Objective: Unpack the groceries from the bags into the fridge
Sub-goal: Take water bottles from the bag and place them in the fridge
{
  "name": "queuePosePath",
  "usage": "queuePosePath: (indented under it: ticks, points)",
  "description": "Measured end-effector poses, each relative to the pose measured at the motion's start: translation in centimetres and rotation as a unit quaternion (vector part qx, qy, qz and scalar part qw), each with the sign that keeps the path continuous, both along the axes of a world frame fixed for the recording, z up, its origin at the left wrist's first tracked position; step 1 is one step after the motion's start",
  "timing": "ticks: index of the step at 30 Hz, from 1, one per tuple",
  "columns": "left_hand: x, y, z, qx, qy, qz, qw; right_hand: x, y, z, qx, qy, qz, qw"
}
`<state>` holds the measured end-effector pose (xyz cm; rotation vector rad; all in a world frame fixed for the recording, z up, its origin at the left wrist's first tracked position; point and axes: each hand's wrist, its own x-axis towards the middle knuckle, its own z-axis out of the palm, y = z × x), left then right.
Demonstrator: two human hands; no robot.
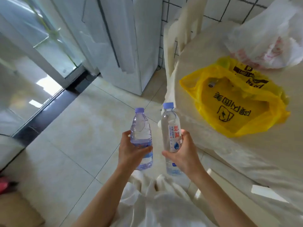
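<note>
My left hand (131, 151) grips a clear ribbed water bottle (141, 130) with a pale blue cap around its lower half. My right hand (182, 154) grips a taller water bottle (170, 125) with a white label and red characters. Both bottles stand upright, side by side, over the tiled floor in front of me. A yellow plastic bag (236, 102) with black print lies flattened on the table (270, 153) at the right. A white translucent bag (268, 38) stands behind it. The white fridge (124, 38) stands ahead with its doors closed.
A white chair (178, 35) stands against the tiled wall between the fridge and the table. A glass sliding door with a dark floor track (49, 102) runs along the left. Light floor tiles lie between me and the fridge.
</note>
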<state>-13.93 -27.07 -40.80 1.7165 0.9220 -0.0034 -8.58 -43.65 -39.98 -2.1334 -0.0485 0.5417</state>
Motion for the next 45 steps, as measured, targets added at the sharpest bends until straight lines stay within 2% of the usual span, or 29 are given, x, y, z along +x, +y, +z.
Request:
queuePosePath:
  ticks: [8,16,23,32,45]
  points:
    - [-5.2,12.0,-0.5,-0.011,-0.030,0.117,0.993,-2.0,14.0,0.7,0.006,0.018,0.131,0.991]
    - [-8.9,27.6,-1.4,0.028,-0.006,0.158,0.987,-4.0,30.3,-0.2,0.028,0.006,0.142,0.989]
    - [-8.1,38.0,-1.3,0.043,-0.025,0.155,0.987,-2.5,41.0,-0.1,0.046,0.000,0.147,0.988]
    - [-0.2,48.0,-1.0,0.045,-0.063,0.146,0.986,4.9,50.6,0.7,0.053,-0.012,0.140,0.989]
    - [21.3,61.9,2.9,0.039,-0.127,0.097,0.986,24.4,63.1,4.7,0.066,-0.116,0.095,0.987]
